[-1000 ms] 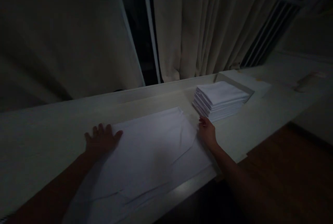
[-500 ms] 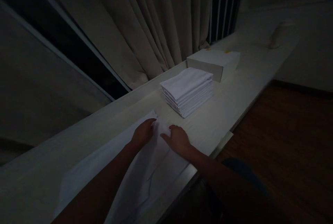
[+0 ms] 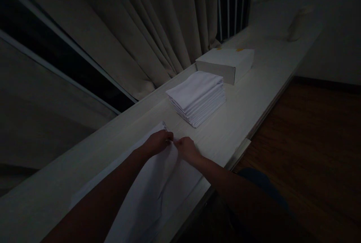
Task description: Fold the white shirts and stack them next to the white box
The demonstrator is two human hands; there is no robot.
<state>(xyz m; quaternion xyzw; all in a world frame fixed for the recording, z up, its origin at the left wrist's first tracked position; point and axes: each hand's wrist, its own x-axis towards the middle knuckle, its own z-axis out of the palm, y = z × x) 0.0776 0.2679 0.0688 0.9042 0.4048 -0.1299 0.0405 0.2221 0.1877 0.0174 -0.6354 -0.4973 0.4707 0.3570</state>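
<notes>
While the room lies dim, both hands meet at the centre of the frame on the far end of a white flat cloth sheet [image 3: 158, 183] that runs from there down toward the lower left along the pale long surface [image 3: 248, 96]. The left hand [image 3: 158, 142] and the right hand [image 3: 185, 149] each close their fingers in a pinch on the cloth's edge, fingertips almost touching. Judging by the layout, this sheet is spread and smoothed but not yet folded, while a neat stack of folded white cloths [image 3: 196, 97], just above the hands, looks like finished pieces. Behind the stack, a closed white cardboard box [image 3: 225, 63] sits near the beige curtain [image 3: 158, 28]; what it contains cannot be told.
</notes>
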